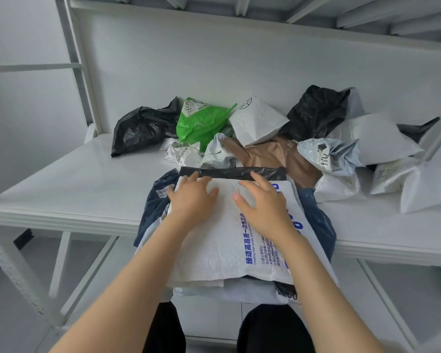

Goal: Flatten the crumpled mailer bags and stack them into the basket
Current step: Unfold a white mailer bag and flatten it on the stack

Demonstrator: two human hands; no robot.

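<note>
Head camera: left hand (192, 197) and right hand (265, 203) lie flat, fingers spread, gripping nothing, pressing the far half of a white blue-printed mailer bag (222, 247). It tops a stack of flattened bags at the white table's (61, 189) front edge.

White table (61, 189) w/ metal rack (75, 59)
</note>
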